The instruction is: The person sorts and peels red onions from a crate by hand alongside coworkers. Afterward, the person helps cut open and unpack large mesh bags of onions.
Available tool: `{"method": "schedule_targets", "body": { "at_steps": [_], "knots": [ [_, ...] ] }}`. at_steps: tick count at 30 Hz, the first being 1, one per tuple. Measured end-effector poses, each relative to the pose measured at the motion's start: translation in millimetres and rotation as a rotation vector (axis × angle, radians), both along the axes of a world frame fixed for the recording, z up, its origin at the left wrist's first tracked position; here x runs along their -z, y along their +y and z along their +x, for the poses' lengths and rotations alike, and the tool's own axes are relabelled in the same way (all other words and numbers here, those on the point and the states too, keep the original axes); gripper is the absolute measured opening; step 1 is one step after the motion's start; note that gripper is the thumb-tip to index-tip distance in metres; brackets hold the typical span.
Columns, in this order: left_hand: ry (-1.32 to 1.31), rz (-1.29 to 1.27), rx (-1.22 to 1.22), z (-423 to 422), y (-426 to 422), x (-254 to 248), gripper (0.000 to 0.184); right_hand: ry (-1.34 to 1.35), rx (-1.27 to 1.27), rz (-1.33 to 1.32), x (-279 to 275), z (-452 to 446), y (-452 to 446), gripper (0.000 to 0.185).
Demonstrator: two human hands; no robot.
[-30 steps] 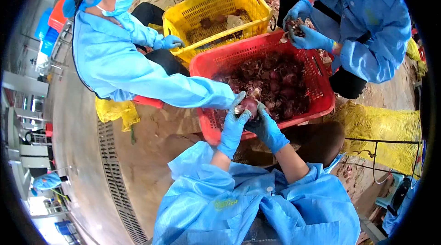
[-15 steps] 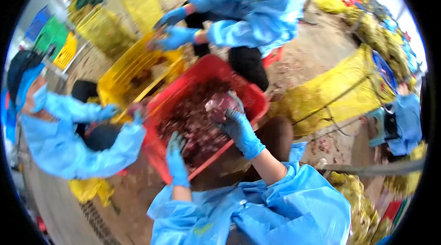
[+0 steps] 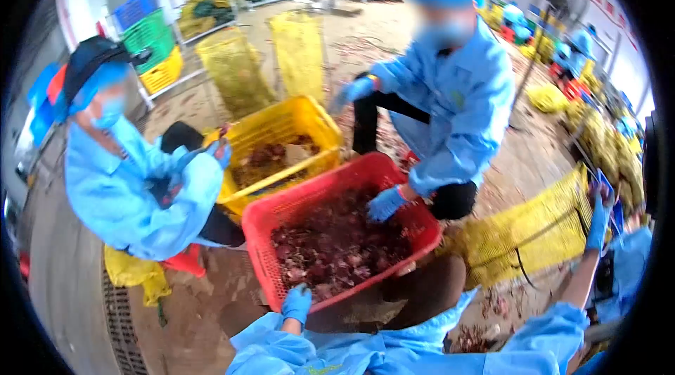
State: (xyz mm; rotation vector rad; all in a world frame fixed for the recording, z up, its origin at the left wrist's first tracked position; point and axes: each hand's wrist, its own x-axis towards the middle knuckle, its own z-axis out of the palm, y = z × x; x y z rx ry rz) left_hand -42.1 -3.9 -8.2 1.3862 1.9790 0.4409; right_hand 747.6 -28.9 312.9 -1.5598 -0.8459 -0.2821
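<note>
In front of me stands a red plastic crate [image 3: 256,241], filled with red onions [image 3: 334,248] and loose skins. My left hand [image 3: 297,303], in a blue glove, is curled at the crate's near-left rim. Far to the right, my gloved right hand [image 3: 599,219] is stretched out to the end of a long yellow mesh bag [image 3: 524,238]. A purplish round red onion [image 3: 609,194] shows at its fingertips, small and partly hidden. Across from me, a co-worker's gloved hand [image 3: 387,204] reaches into the red crate.
A yellow crate [image 3: 327,129] with onion scraps stands behind the red one. One co-worker [image 3: 133,185] sits at left, another [image 3: 460,93] opposite. Upright yellow mesh bags [image 3: 235,72] and stacked crates [image 3: 149,41] stand behind. A drain grate [image 3: 121,326] lies at lower left.
My right hand has swung from above the red crate to the far right with the onion. My left hand has moved to the near rim. The opposite co-worker's hand has entered the crate. The view has shifted.
</note>
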Motion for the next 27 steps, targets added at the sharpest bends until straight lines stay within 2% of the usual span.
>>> {"method": "schedule_targets", "body": {
  "at_steps": [1,3,4,6,7,8,9,10,11,12,15,16,17,19,20,21,23,25,26,27],
  "knots": [
    [0.038,-0.05,-0.002,1.0,-2.0,-0.2,0.039,-0.1,0.099,-0.107,-3.9,-31.3,-3.5,0.052],
    [0.025,-0.146,-0.012,9.5,-3.6,-20.3,0.042,-0.467,0.155,0.017,-9.2,-115.1,18.8,0.046],
    [0.016,-0.147,-0.035,11.4,-1.4,-22.0,0.042,-0.516,0.055,0.078,-8.6,-160.6,31.4,0.044],
    [0.091,-0.101,0.002,10.7,-8.3,-18.1,0.042,-0.341,-0.316,0.007,21.3,-226.6,57.3,0.038],
    [0.123,-0.062,-0.002,10.3,-11.4,-7.0,0.04,-0.222,-0.444,-0.054,21.4,-307.3,62.3,0.035],
    [0.131,-0.079,-0.006,12.3,-12.7,-14.3,0.04,-0.222,-0.542,-0.295,35.6,-345.3,71.9,0.038],
    [0.155,-0.047,0.022,15.1,-11.0,-19.5,0.038,-0.441,-0.571,-0.522,60.7,-375.3,85.1,0.043],
    [0.179,-0.032,0.051,17.8,-11.4,-28.8,0.036,-0.377,-0.959,-0.522,80.9,-409.4,104.3,0.044],
    [0.179,-0.028,0.055,19.2,-13.0,-32.0,0.037,-0.465,-1.09,-0.699,102.6,-437.4,114.3,0.043],
    [0.176,-0.034,0.059,19.6,-13.2,-33.3,0.037,-0.463,-1.187,-0.795,155.8,-446.8,126.9,0.047],
    [0.215,-0.074,-0.006,26.1,-11.6,-45.4,0.037,-0.4,-1.188,-1.267,260.9,-463.0,154.2,0.047],
    [0.261,-0.105,-0.041,30.4,-11.2,-55.2,0.037,-0.368,-1.137,-1.436,284.1,-462.6,162.2,0.045],
    [0.266,-0.049,-0.071,31.6,-13.0,-50.7,0.035,-0.357,-1.139,-1.449,294.8,-460.6,165.2,0.045],
    [0.295,-0.084,-0.052,30.8,-9.0,-44.5,0.035,-0.55,-0.972,-1.613,312.8,-451.3,175.2,0.036],
    [0.326,-0.106,-0.036,30.7,-7.4,-41.4,0.035,-0.226,-0.846,-1.647,359.6,-435.1,181.1,0.034],
    [0.327,-0.115,-0.029,30.7,-6.6,-40.7,0.035,-0.393,-0.884,-1.703,414.6,-413.6,185.4,0.032],
    [0.349,-0.022,0.023,31.2,-5.1,-42.6,0.034,-0.552,-0.927,-1.761,511.0,-373.3,196.8,0.031],
    [0.373,-0.016,0.021,32.2,-6.0,-40.6,0.034,-1.278,-1.253,-1.612,517.2,-372.2,198.3,0.041],
    [0.394,0.011,0.009,33.0,-5.6,-39.2,0.034,-0.908,-1.08,-1.706,521.5,-375.4,198.7,0.041],
    [0.395,-0.001,0.009,33.8,-4.3,-40.2,0.034,-0.464,-0.897,-1.667,475.3,-401.2,199.2,0.04]
  ]
}}
